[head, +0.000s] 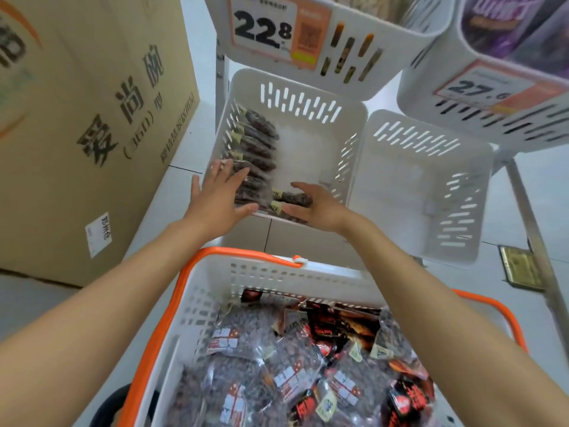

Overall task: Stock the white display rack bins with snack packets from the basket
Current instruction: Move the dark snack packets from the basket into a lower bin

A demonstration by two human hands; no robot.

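A snack packet [294, 198], long axis crosswise, is gripped by the right hand [320, 209] at the near edge of the white bin [301, 87], just right of the packet row [257, 140]; the row is touched by the spread left hand [218, 195].

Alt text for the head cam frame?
A person's right hand holds a dark snack packet in a white rack bin, while the open left hand touches the row of packets along its left wall. Below, an orange-handled basket holds more packets.
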